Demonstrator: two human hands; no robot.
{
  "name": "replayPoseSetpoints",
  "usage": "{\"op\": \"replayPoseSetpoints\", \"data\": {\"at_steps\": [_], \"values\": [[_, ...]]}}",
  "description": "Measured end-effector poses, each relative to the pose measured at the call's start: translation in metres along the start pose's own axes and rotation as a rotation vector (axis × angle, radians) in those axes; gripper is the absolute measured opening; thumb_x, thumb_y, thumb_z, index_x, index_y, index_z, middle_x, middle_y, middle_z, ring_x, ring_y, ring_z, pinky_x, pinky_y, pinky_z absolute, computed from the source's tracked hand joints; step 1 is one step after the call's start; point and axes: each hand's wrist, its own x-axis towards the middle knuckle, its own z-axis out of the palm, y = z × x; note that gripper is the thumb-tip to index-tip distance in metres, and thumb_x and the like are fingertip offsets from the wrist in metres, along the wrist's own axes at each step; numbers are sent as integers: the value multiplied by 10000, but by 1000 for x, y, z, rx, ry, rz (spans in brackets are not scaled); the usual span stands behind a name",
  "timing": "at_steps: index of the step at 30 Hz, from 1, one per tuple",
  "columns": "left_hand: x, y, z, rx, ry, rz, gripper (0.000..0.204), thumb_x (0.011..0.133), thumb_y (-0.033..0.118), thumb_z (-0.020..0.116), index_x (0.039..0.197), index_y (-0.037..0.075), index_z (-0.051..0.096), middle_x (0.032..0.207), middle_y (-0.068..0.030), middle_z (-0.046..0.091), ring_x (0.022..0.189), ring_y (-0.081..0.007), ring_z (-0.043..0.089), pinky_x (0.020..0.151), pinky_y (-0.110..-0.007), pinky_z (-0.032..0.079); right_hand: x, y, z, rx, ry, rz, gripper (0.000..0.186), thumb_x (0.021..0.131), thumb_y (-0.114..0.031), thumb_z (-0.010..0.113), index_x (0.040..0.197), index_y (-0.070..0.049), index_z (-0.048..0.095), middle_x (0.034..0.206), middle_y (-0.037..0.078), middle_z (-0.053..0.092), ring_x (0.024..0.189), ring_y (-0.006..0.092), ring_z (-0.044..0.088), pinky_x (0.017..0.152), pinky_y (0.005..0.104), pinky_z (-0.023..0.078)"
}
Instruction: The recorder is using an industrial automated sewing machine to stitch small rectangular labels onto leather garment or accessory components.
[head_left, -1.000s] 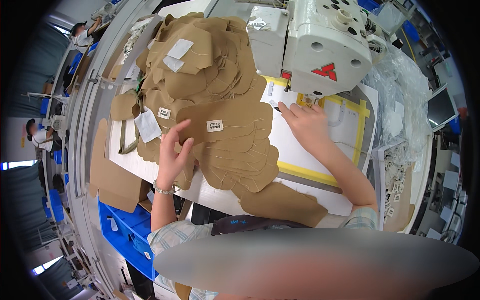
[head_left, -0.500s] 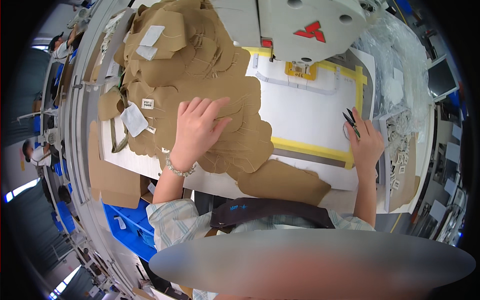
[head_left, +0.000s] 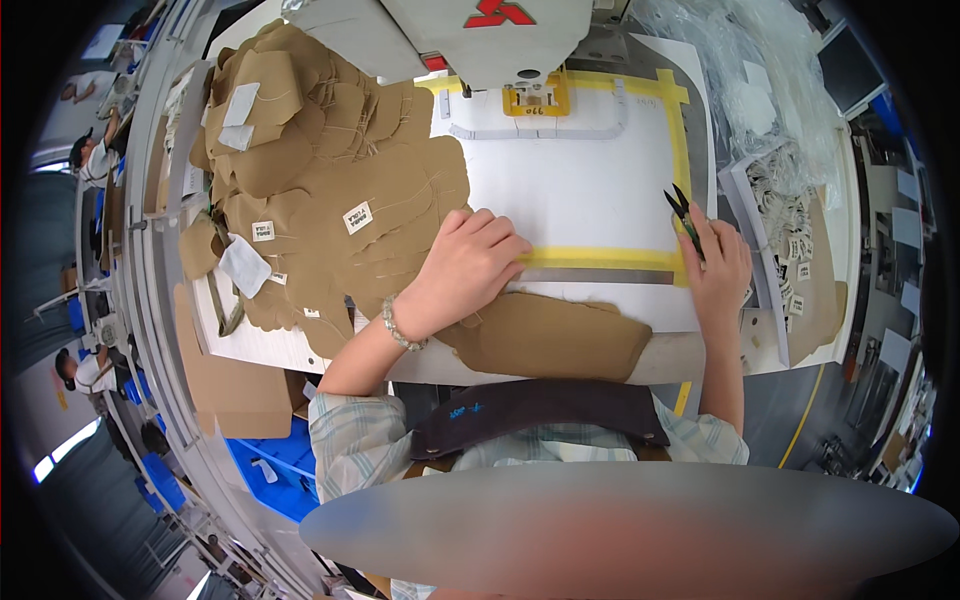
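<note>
My left hand (head_left: 470, 265), with a beaded bracelet at the wrist, lies over the lower right edge of a pile of brown fabric pieces (head_left: 400, 190). Its fingers are curled together, and what they may pinch is hidden beneath them. Loose threads and a small white label (head_left: 358, 217) show on the piece by that hand. A separate brown fabric piece (head_left: 560, 338) lies just below it, at the table's front edge. My right hand (head_left: 718, 262) is closed around small black-and-green thread snips (head_left: 684, 215), blades pointing up and away, beside the yellow-taped white sheet (head_left: 570, 185).
A sewing machine head (head_left: 490, 45) with a yellow clamp frame (head_left: 535, 97) stands at the back. At the right are a tray of white labels (head_left: 785, 220) and clear plastic wrap (head_left: 740, 80). A blue bin (head_left: 275, 470) and a cardboard box (head_left: 230, 370) sit lower left.
My left hand has moved off the middle of the brown pile to its lower right edge, uncovering a white label. The right hand keeps the snips. The whole view has shifted.
</note>
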Motion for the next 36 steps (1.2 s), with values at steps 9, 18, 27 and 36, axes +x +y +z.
{"op": "replayPoseSetpoints", "data": {"at_steps": [9,18,27,36], "values": [[-4,11,-11,-108,50,1,144,760,132,753,883,150,680,837,28,586,841,-172,554,758,-309,339,-34,25,-49,-92,307,-108,232,768,26,736,996,-11,711,663,5,600,516,152,514,509,293,356],[-6,83,-107,-959,648,657,177,880,362,726,917,190,698,877,22,669,740,-135,596,728,-315,350,45,78,-47,-66,291,56,221,797,-46,722,1004,-121,738,955,42,653,856,227,603,740,340,461],[0,109,-119,-1319,923,908,83,893,147,625,843,187,677,821,125,633,789,-24,572,748,-250,390,139,228,43,-190,-149,236,230,859,-178,591,1038,-152,733,1048,46,688,1010,260,623,850,439,438],[25,109,-116,-1377,1029,1021,178,813,-17,702,883,134,639,907,81,613,847,-66,545,750,-264,463,180,289,84,-74,-190,449,253,783,-149,613,997,-101,738,977,138,715,945,314,678,829,408,526]]}}
